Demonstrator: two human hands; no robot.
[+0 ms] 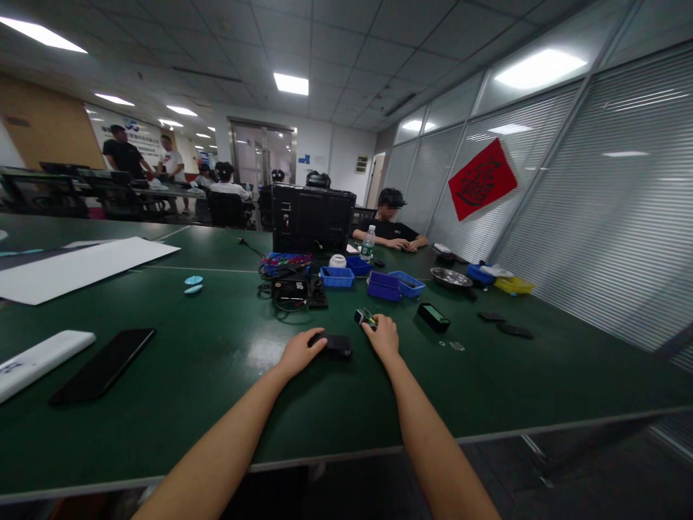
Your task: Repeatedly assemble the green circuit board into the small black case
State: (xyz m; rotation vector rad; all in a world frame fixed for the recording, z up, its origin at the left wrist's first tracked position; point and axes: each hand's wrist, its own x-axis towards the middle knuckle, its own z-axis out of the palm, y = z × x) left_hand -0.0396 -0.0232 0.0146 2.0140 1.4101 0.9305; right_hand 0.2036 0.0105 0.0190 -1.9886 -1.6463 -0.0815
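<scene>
Green table point(216, 404), left hand point(299, 352) gripping black case point(336, 343), right hand point(383, 336) holding small device point(364, 317)

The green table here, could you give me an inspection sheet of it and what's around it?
Surface: dark green table, glossy, white lines across it.
Job's things: flat black device under the left hand; small black-and-green object at the right hand.
Clutter: blue bins, metal bowl, water bottle, white sheet, black slab, black box.
Hands: left hand rests on the device; right hand touches the small object, grip unclear.
Cables: black tangle by the monitor back.
Surroundings: seated person opposite, more people far left, glass wall with red sign.
</scene>
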